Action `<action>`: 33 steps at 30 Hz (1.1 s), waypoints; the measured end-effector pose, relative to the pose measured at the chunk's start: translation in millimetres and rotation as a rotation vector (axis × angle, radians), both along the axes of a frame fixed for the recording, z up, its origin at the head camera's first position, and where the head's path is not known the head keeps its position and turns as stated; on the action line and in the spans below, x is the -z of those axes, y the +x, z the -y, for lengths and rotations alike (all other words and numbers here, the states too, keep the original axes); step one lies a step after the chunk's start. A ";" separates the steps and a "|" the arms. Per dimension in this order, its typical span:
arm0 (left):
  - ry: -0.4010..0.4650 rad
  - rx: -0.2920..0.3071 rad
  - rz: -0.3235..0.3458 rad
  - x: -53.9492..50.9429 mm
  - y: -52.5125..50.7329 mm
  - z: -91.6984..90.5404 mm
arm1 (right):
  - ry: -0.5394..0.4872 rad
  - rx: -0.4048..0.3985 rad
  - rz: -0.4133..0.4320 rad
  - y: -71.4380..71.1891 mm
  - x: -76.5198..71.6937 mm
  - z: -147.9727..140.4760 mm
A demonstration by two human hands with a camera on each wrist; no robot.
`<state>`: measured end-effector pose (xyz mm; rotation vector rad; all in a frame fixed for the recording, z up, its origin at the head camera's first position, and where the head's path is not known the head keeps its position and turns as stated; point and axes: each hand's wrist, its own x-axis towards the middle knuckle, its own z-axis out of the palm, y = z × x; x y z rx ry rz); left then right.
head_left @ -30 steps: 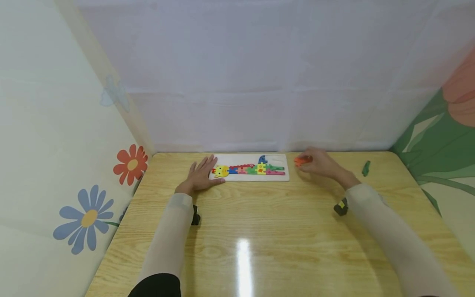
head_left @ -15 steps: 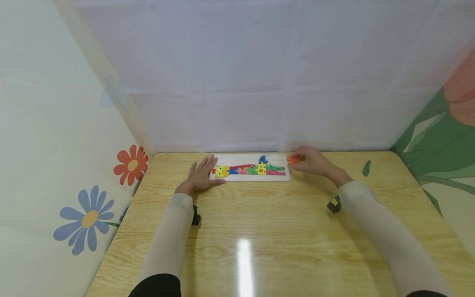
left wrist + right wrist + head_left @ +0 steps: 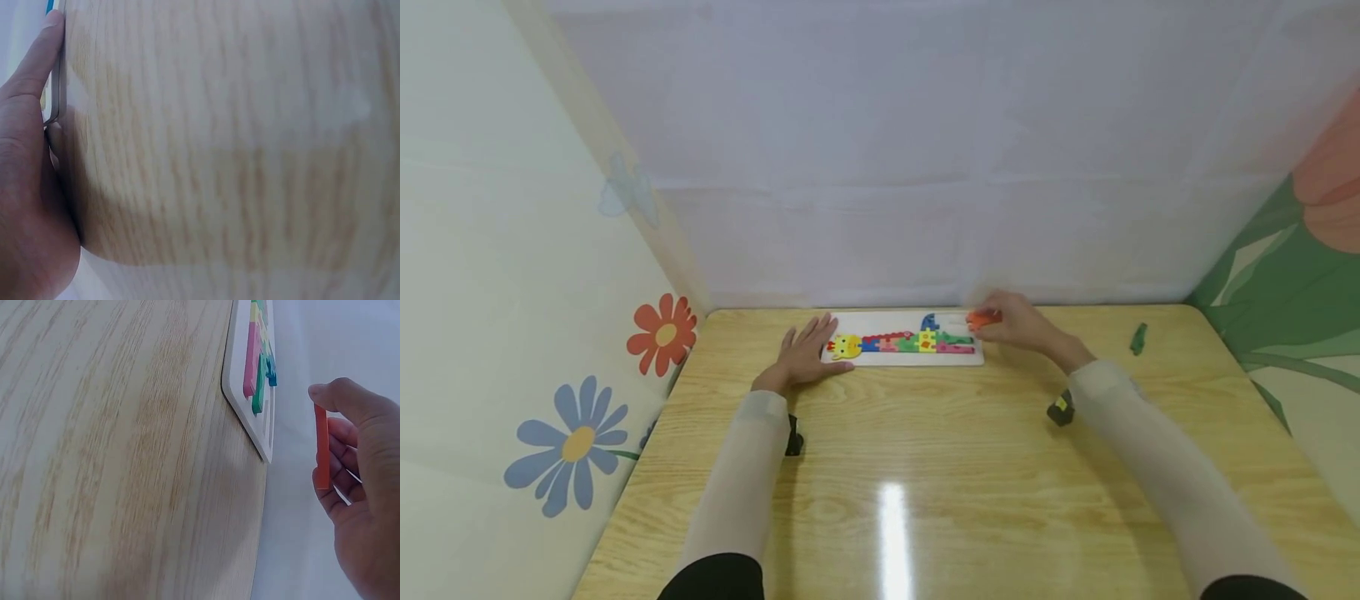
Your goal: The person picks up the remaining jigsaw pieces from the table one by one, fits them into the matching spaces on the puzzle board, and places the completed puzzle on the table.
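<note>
A white puzzle board [image 3: 880,322] lies at the back of the table, with a giraffe of coloured pieces set in it. Its yellow head piece [image 3: 847,347] is at the left, beside my left hand [image 3: 805,354], which rests flat with spread fingers on the board's left end. My right hand [image 3: 1011,323] pinches an orange puzzle piece [image 3: 982,320] over the board's right end. In the right wrist view this orange puzzle piece [image 3: 322,447] stands on edge between thumb and fingers, apart from the board. A blue piece [image 3: 929,322] sits near the board's top edge.
A dark green puzzle piece [image 3: 1138,339] lies alone on the right side of the wooden table [image 3: 970,467]. A white cloth wall [image 3: 850,208] stands right behind the table's back edge. Flower-patterned panels flank both sides.
My right hand has moved left with the orange puzzle piece, from beside the board to over its right end. The left hand has stayed in place.
</note>
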<state>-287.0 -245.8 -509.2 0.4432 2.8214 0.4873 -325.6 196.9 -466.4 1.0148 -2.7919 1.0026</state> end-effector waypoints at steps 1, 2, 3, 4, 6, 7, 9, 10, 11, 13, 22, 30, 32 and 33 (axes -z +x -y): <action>-0.003 -0.001 0.001 -0.8 0.4 -0.1 | 0.006 0.000 0.000 -0.5 0.7 0.8; -0.006 -0.002 0.002 -1.0 0.4 -0.2 | 0.012 0.003 0.003 -1.2 1.1 1.8; -0.007 -0.002 0.002 -1.1 0.3 -0.2 | 0.017 0.005 0.009 -1.9 1.3 2.8; -0.009 -0.003 0.000 -1.3 0.3 -0.3 | 0.019 0.008 0.016 -2.6 1.4 3.8; -0.008 -0.004 -0.003 -1.9 0.3 -0.4 | 0.020 0.010 0.029 -3.6 1.0 5.8; -0.004 -0.004 -0.005 -2.3 0.2 -0.5 | 0.018 0.010 0.032 -4.2 0.8 6.8; 0.003 -0.007 -0.008 -3.4 0.6 -0.8 | 0.009 0.004 0.035 -4.5 -0.2 9.1; 0.003 -0.008 -0.008 -4.0 0.9 -0.8 | 0.004 0.001 0.033 -4.5 -0.6 10.2; 0.006 -0.009 -0.008 -4.2 1.0 -0.9 | -0.001 0.000 0.031 -4.6 -0.6 11.3; 0.009 -0.011 -0.006 -4.5 1.1 -1.2 | -0.003 -0.004 0.021 -5.5 0.7 13.3; 0.025 -0.010 -0.004 -4.2 2.5 -1.5 | 0.014 0.024 0.027 -7.6 5.6 20.9; 0.011 -0.009 0.002 -0.8 -0.3 -0.6 | 0.011 0.026 0.029 -9.5 8.8 26.9; 0.006 -0.010 0.006 -0.2 -0.8 -0.4 | 0.013 0.026 0.029 -9.9 9.5 28.5; 0.005 -0.010 0.004 0.1 -0.9 -0.2 | 0.015 0.026 0.031 -10.0 9.8 29.4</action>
